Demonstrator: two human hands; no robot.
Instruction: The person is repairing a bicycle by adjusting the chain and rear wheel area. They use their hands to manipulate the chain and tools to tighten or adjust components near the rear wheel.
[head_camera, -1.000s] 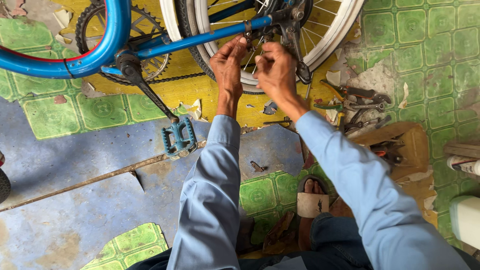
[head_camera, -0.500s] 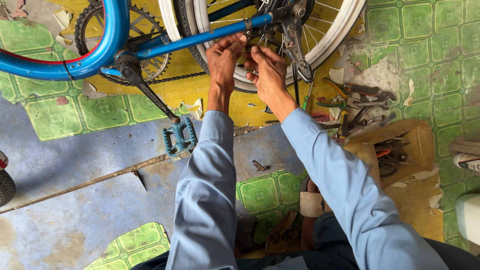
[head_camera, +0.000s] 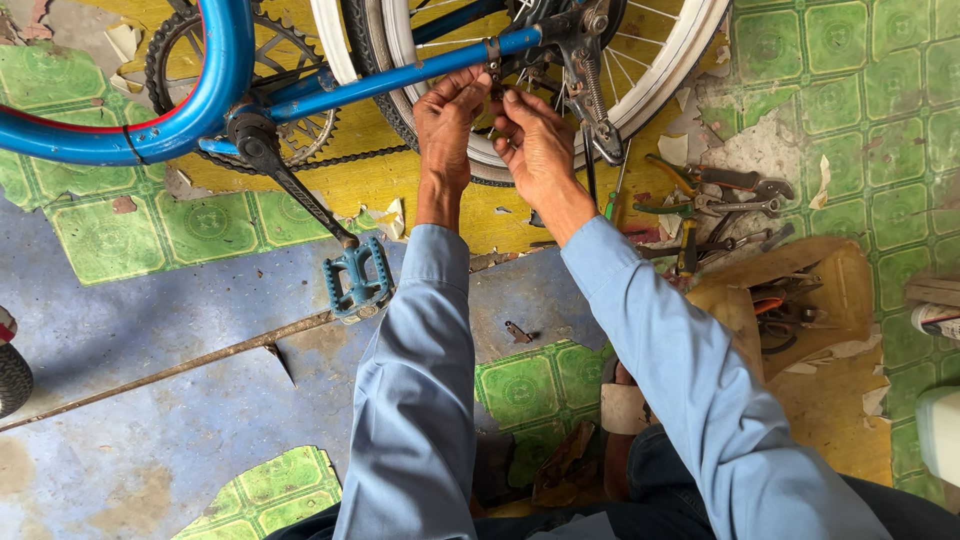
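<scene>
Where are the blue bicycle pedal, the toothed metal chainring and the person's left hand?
blue bicycle pedal (head_camera: 358, 282), head view, middle of its cage.
toothed metal chainring (head_camera: 290, 50), head view, right part.
left hand (head_camera: 447, 118), head view, back of hand.

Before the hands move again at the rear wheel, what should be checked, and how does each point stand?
1. Left hand on the blue chainstay: ok.
2. Right hand fingertips at the same spot: ok.
3. What the fingers pinch: cannot tell, too small.
4. Chain seated on the chainring: ok.
5. Pliers within reach on the floor: ok.
6. Pedal clear of both sleeves: not ok, it touches the left one.
</scene>
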